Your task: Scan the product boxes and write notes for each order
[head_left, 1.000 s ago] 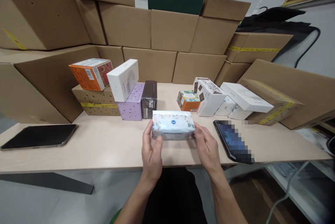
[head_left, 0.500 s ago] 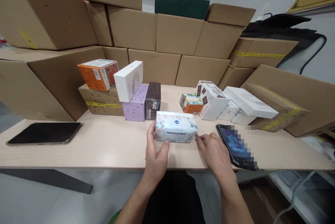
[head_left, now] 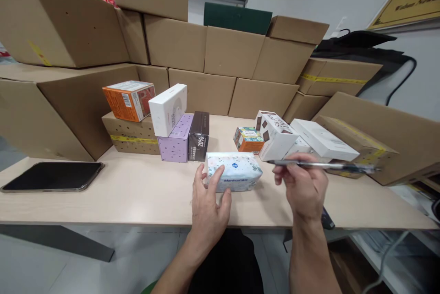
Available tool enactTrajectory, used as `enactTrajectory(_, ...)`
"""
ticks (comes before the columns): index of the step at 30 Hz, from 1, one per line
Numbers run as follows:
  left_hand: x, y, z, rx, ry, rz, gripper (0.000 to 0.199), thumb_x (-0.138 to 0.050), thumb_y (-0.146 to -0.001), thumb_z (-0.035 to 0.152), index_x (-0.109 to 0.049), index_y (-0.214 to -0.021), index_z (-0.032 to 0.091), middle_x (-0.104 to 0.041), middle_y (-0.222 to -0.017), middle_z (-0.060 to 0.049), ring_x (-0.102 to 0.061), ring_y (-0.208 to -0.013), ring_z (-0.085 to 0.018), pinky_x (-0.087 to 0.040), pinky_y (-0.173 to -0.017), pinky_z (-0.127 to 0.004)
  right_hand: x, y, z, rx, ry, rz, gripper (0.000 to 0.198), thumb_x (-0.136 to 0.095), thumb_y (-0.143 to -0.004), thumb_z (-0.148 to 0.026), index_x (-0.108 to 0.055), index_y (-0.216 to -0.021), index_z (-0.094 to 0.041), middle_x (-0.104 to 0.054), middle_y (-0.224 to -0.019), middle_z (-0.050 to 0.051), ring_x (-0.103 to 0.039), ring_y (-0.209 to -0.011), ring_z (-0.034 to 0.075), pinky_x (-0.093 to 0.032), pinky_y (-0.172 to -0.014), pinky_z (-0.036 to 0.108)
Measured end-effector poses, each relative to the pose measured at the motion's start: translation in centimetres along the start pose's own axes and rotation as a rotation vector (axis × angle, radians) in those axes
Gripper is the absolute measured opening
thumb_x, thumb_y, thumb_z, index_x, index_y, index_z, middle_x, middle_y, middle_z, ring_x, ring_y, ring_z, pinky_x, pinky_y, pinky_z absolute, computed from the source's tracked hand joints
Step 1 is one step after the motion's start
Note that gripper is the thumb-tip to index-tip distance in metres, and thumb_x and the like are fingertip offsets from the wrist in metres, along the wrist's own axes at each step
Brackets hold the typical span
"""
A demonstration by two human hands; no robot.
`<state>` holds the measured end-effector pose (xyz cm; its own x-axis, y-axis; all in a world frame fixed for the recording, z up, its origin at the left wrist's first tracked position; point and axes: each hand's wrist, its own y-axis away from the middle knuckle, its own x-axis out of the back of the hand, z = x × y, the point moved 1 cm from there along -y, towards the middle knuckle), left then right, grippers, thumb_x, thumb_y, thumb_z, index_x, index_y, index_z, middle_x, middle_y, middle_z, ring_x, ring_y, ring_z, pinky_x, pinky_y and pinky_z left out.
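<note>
A floral tissue pack (head_left: 237,180), marked "Manhua", lies on the table in front of me. At its left end is my left hand (head_left: 210,200), fingers spread, with the index finger over the front face and the thumb low at the front. My right hand (head_left: 305,188) pinches a pen (head_left: 326,165), raised above the table to the right of the pack. The pen is held nearly level, its dark end to the left; its right end is blurred. Behind my right wrist a dark handheld device (head_left: 327,219) is mostly hidden.
Left of centre stand an orange box (head_left: 129,101), a white box (head_left: 168,110), a purple box (head_left: 175,145) and a dark box (head_left: 199,136). A phone (head_left: 53,176) lies far left. A small orange box (head_left: 248,140) and white boxes (head_left: 277,136) are right. Cardboard boxes (head_left: 202,92) line the back.
My right hand has lifted up and right from beside the pack, and the pen now shows clearly. My left hand's fingers have spread over the pack's front. The view has shifted slightly.
</note>
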<state>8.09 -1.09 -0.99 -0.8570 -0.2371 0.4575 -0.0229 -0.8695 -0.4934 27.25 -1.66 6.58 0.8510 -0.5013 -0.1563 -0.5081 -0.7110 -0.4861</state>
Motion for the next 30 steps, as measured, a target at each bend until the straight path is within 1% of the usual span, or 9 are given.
enactTrajectory(2, -0.1, 0.0, 0.0, -0.005, -0.035, -0.003, 0.052, -0.055, -0.092, 0.025, -0.047, -0.143, 0.032, -0.022, -0.156, -0.011, -0.046, -0.132, -0.031, -0.045, -0.107, -0.053, -2.0, -1.2, -0.3, 0.007, -0.015, -0.149, 0.013, -0.06, -0.085, -0.03, -0.062, -0.091, -0.019, -0.066, -0.066, -0.001, -0.058, -0.055, 0.012, -0.046, -0.05, 0.024)
enactTrajectory(4, -0.1, 0.0, 0.0, -0.005, -0.057, -0.008, 0.052, -0.055, -0.092, 0.025, -0.046, -0.143, 0.032, -0.021, -0.156, -0.011, -0.046, -0.132, -0.031, -0.046, -0.105, -0.053, -4.0, -2.1, 0.1, -0.021, 0.024, -0.29, 0.017, -0.058, -0.087, -0.034, -0.063, -0.093, -0.019, -0.066, -0.068, -0.001, -0.058, -0.056, 0.012, -0.047, -0.051, 0.024)
enactTrajectory(6, -0.1, 0.0, 0.0, -0.012, -0.071, -0.007, 0.051, -0.056, -0.092, 0.025, -0.046, -0.142, 0.032, -0.02, -0.156, -0.011, -0.047, -0.13, -0.03, -0.048, -0.103, -0.052, -5.6, -2.5, 0.9, -0.04, 0.113, -0.385, 0.02, -0.057, -0.088, -0.038, -0.061, -0.09, -0.019, -0.065, -0.067, -0.002, -0.056, -0.053, 0.011, -0.046, -0.05, 0.023)
enactTrajectory(7, -0.2, 0.0, 0.0, -0.025, -0.079, -0.002, 0.051, -0.056, -0.092, 0.024, -0.047, -0.141, 0.031, -0.02, -0.156, -0.011, -0.048, -0.13, -0.03, -0.049, -0.102, -0.051, -6.2, -2.6, 1.4, -0.037, 0.168, -0.409, 0.021, -0.056, -0.088, -0.04, -0.06, -0.088, -0.019, -0.064, -0.065, -0.003, -0.054, -0.051, 0.01, -0.045, -0.049, 0.023)
enactTrajectory(10, -0.2, -0.1, 0.2, -0.093, -0.109, 0.025, 0.05, -0.056, -0.091, 0.021, -0.046, -0.14, 0.028, -0.021, -0.156, -0.013, -0.045, -0.132, -0.031, -0.048, -0.103, -0.052, -7.0, -2.4, 2.5, -0.002, 0.3, -0.409, 0.024, -0.053, -0.09, -0.042, -0.056, -0.079, -0.02, -0.06, -0.061, -0.004, -0.051, -0.051, 0.009, -0.041, -0.05, 0.022)
enactTrajectory(13, -0.2, -0.2, 0.3, -0.129, -0.137, 0.03, 0.051, -0.056, -0.091, 0.018, -0.043, -0.14, 0.026, -0.024, -0.155, -0.014, -0.044, -0.134, -0.031, -0.045, -0.106, -0.052, -6.9, -2.1, 2.8, 0.035, 0.348, -0.382, 0.026, -0.053, -0.091, -0.04, -0.054, -0.075, -0.02, -0.057, -0.06, -0.005, -0.05, -0.055, 0.01, -0.04, -0.055, 0.022)
enactTrajectory(21, -0.1, -0.2, 0.5, -0.122, -0.137, 0.01, 0.052, -0.056, -0.09, 0.016, -0.043, -0.139, 0.025, -0.026, -0.153, -0.015, -0.045, -0.133, -0.031, -0.046, -0.105, -0.052, -7.0, -2.2, 2.6, 0.08, 0.463, -0.382, 0.025, -0.051, -0.091, -0.039, -0.054, -0.074, -0.021, -0.056, -0.06, -0.004, -0.051, -0.055, 0.011, -0.038, -0.057, 0.024)
enactTrajectory(26, 0.0, -0.2, 0.5, -0.12, -0.135, 0.006, 0.052, -0.057, -0.089, 0.017, -0.042, -0.139, 0.025, -0.025, -0.153, -0.016, -0.047, -0.131, -0.031, -0.048, -0.103, -0.053, -7.3, -2.1, 2.3, 0.089, 0.515, -0.401, 0.025, -0.05, -0.09, -0.037, -0.053, -0.071, -0.021, -0.053, -0.056, -0.005, -0.049, -0.052, 0.011, -0.035, -0.056, 0.024)
enactTrajectory(30, 0.0, -0.2, 0.5, -0.117, -0.128, -0.007, 0.051, -0.056, -0.09, 0.017, -0.041, -0.139, 0.025, -0.025, -0.153, -0.016, -0.046, -0.132, -0.032, -0.048, -0.103, -0.053, -7.4, -2.1, 2.1, 0.086, 0.544, -0.43, 0.025, -0.05, -0.09, -0.036, -0.053, -0.07, -0.021, -0.049, -0.054, -0.006, -0.046, -0.05, 0.01, -0.032, -0.053, 0.023)
